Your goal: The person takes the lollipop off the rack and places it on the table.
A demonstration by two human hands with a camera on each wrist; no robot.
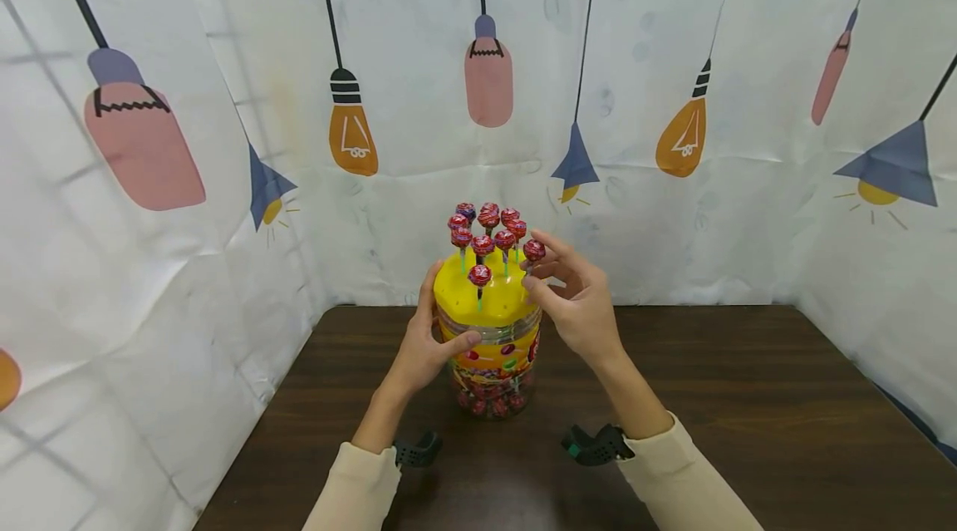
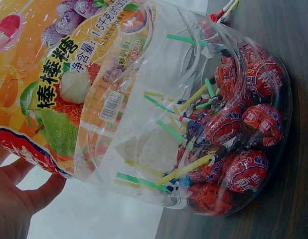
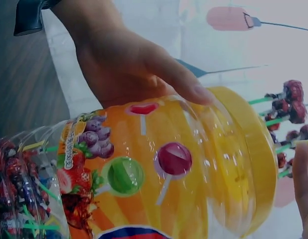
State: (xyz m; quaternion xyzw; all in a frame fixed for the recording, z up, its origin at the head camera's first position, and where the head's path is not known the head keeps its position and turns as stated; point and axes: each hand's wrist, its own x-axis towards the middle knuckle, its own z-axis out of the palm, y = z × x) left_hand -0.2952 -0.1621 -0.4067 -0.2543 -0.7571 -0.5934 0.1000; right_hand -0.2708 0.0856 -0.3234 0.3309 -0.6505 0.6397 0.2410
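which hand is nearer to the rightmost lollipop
Right. The right hand is at the rightmost lollipop, pinching it by the right edge of the yellow lid; the left hand is farther away, holding the left side of the candy jar.

The jar (image 1: 489,358) stands upright, red lollipops (image 1: 480,275) studding its yellow lid (image 1: 458,292)

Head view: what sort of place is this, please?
Perhaps a makeshift recording corner: creased lamp-print sheeting behind and beside a dark table, and black wrist devices on the person.

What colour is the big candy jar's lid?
The lid is bright yellow, best seen in the head view.
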